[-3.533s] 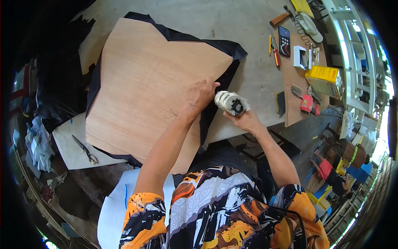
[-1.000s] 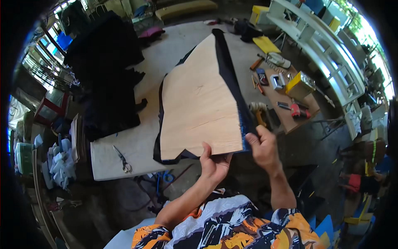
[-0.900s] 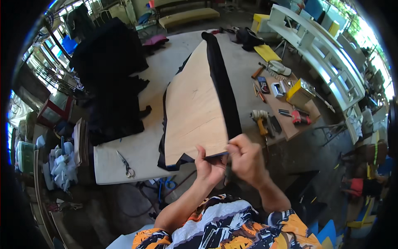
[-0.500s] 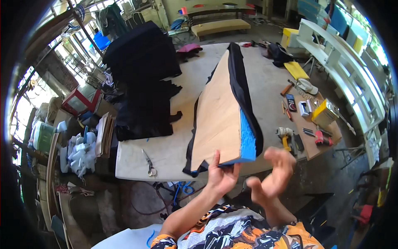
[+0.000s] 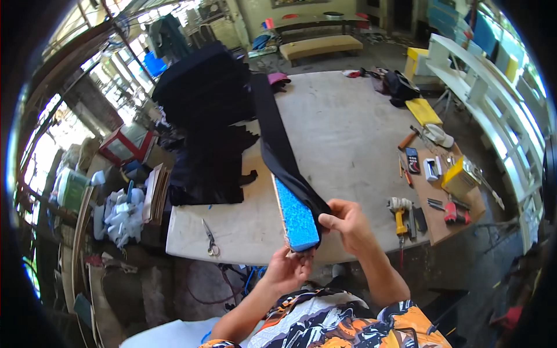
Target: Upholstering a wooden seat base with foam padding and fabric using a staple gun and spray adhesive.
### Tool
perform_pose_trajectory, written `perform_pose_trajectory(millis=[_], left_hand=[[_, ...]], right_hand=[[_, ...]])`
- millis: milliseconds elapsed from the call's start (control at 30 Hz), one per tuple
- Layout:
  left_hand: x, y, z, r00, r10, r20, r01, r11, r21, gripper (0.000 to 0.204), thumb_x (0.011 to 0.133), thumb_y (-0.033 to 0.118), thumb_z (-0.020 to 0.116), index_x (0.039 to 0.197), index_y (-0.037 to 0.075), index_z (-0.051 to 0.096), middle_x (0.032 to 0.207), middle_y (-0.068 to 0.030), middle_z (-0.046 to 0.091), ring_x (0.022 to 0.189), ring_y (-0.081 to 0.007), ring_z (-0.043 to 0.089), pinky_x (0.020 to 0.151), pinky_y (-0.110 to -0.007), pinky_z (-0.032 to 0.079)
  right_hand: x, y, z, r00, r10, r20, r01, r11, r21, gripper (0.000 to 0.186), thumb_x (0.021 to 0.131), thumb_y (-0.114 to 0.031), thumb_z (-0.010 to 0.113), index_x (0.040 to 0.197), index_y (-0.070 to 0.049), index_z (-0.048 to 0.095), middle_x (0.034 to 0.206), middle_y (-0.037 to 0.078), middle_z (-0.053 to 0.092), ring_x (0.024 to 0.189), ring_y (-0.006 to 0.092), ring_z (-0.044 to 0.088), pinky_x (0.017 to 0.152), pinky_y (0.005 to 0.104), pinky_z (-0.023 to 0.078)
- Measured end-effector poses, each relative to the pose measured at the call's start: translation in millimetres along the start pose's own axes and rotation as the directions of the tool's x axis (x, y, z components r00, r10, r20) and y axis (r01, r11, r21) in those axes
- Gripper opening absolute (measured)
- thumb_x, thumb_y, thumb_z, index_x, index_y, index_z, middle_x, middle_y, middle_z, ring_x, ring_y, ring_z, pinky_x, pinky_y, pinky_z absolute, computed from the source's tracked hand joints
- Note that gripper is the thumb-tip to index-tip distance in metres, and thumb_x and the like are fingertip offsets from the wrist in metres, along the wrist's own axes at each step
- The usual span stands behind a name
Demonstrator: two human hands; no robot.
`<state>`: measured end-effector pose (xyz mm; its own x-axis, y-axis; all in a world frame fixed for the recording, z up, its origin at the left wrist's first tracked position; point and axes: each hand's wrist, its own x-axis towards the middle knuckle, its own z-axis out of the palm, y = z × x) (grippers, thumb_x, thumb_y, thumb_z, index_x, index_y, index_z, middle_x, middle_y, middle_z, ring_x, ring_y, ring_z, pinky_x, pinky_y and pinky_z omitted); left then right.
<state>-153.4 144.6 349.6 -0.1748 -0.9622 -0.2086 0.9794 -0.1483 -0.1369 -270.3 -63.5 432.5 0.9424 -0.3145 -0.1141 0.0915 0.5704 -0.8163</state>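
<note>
The panel is turned onto its side, showing a long edge of blue foam (image 5: 297, 214) beside a thin strip of plywood (image 5: 279, 206). Black fabric (image 5: 272, 133) lies along it up to the far end. My left hand (image 5: 284, 269) holds the panel's near end from below, its fingers curled under the foam. My right hand (image 5: 345, 223) pinches the fabric at the right side of the foam. Scissors (image 5: 210, 238) lie on the pale worktable (image 5: 360, 139) to the left of my hands; a yellow pneumatic tool (image 5: 400, 217) lies to the right.
Dark fabric (image 5: 203, 162) is piled on the table's left. A brown board (image 5: 464, 203) at the right bears tools, a yellow can (image 5: 458, 177) and a red tool (image 5: 455, 211). A white rack (image 5: 481, 98) stands at the right, a padded bench (image 5: 319, 46) behind, scrap foam (image 5: 122, 214) far left.
The panel has tipped from plywood face up to on edge, exposing more blue foam. My right hand, earlier loose in the air, has taken hold of the fabric. The spool is out of my hand.
</note>
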Motion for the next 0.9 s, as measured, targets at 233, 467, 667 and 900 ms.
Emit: perform_pose_trajectory(millis=[233, 467, 667, 900], left_hand=[[-30.7, -29.1, 97.7, 0.664, 0.745, -0.065, -0.277, 0.326, 0.904, 0.055, 0.104, 0.051, 0.063, 0.126, 0.0, 0.064, 0.102, -0.0125, 0.07, 0.089, -0.0183, 0.07, 0.077, -0.029, 0.06], [-13.2, -36.7, 178.5, 0.572, 0.82, -0.02, 0.147, -0.079, 0.986, 0.045, 0.105, 0.04, 0.063, 0.123, -0.001, 0.062, 0.099, -0.0084, 0.068, 0.088, -0.0156, 0.064, 0.071, -0.029, 0.055], [-22.2, -27.6, 180.5, 0.423, 0.842, -0.334, -0.096, 0.409, 0.908, 0.032, 0.108, 0.03, 0.061, 0.119, 0.0, 0.065, 0.101, -0.0103, 0.072, 0.085, -0.0155, 0.068, 0.068, -0.025, 0.052], [-44.5, -15.1, 161.2, 0.265, 0.852, -0.451, -0.286, 0.516, 0.807, 0.026, 0.106, 0.02, 0.06, 0.121, 0.0, 0.068, 0.104, -0.0104, 0.077, 0.082, -0.0175, 0.072, 0.073, -0.026, 0.053]], right_hand=[[-45.4, -37.2, 54.4, 0.77, -0.587, 0.25, 0.557, 0.426, -0.713, 0.02, 0.079, 0.001, 0.076, 0.094, -0.005, 0.066, 0.091, 0.008, 0.062, 0.077, 0.0218, 0.056, 0.07, 0.029, 0.047], [-47.5, 5.8, 90.5, 0.601, -0.485, 0.635, 0.711, -0.038, -0.702, 0.019, 0.08, -0.004, 0.069, 0.099, -0.005, 0.066, 0.085, 0.01, 0.058, 0.07, 0.0246, 0.055, 0.065, 0.0337, 0.047], [-34.0, 26.7, 98.0, 0.607, -0.395, 0.69, 0.732, -0.062, -0.679, 0.025, 0.077, -0.005, 0.068, 0.103, -0.002, 0.066, 0.086, 0.011, 0.059, 0.069, 0.0244, 0.055, 0.065, 0.0321, 0.047], [-29.3, 34.6, 54.9, 0.471, -0.385, 0.794, 0.882, 0.198, -0.427, 0.04, 0.081, -0.002, 0.069, 0.12, 0.002, 0.065, 0.101, 0.014, 0.065, 0.077, 0.0234, 0.061, 0.066, 0.0291, 0.051]])
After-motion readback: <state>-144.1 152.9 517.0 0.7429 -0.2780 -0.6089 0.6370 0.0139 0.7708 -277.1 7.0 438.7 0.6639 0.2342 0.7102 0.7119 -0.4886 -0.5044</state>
